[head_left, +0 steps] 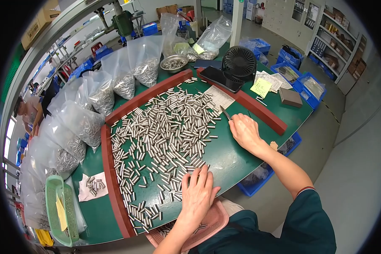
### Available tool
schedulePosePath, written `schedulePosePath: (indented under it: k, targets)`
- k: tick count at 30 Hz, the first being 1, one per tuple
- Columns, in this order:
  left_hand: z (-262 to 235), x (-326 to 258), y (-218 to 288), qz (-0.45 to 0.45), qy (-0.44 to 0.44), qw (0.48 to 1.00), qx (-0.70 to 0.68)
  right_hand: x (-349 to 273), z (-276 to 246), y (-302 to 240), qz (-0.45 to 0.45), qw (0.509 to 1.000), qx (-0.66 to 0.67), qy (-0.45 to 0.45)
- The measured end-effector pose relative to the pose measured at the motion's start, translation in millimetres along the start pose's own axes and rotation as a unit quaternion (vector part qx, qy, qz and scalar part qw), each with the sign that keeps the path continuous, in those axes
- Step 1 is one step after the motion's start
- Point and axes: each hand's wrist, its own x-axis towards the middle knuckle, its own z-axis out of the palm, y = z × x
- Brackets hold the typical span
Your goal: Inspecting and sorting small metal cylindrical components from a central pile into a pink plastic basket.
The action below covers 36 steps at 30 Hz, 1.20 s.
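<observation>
Many short shiny metal pins [165, 127] lie loose across the green tabletop [228, 148]. My left hand [199, 192] rests at the near edge of this spread, fingers stretched out and fingertips on or among the nearest pins. To the right of the pins, my right hand [244, 130] is closed around a slim, pointed metal tool [225, 112]; its tip points to the far left and most of it is hidden in the fist. Under my left forearm, a pink plastic basket [218, 218] sits below the table edge with some pins inside.
Dark red bars [112, 182] border the pins. Clear bags of pins [146, 63] line the left and far sides. A metal bowl [174, 63], a black fan [239, 61], a printed sheet [219, 98], a brown block [290, 97] and a green basket [51, 211] also stand or lie around.
</observation>
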Motion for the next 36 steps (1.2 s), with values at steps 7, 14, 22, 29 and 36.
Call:
schedulePosePath:
  k: [7, 14, 22, 29, 36]
  targets:
    - [2.2, 0.5, -11.6, -0.006, 0.06, 0.998, 0.036, 6.5, 3.0, -6.6, -0.02, 0.997, -0.001, -0.068]
    - [0.9, -2.3, -26.3, -0.027, 0.071, 0.996, 0.042, -10.9, -12.2, -32.6, -0.107, 0.989, -0.01, -0.101]
    - [-4.9, -7.0, -19.9, -0.121, 0.054, 0.99, 0.041, -39.3, -25.2, -72.5, -0.124, 0.987, -0.002, -0.106]
    - [0.8, -7.5, -24.7, -0.143, 0.014, 0.989, 0.035, -62.4, -40.0, -97.0, -0.133, 0.98, 0.003, -0.145]
    - [-7.8, -19.5, -33.1, -0.111, 0.003, 0.991, 0.072, -83.7, -47.3, -123.6, -0.179, 0.967, 0.04, -0.177]
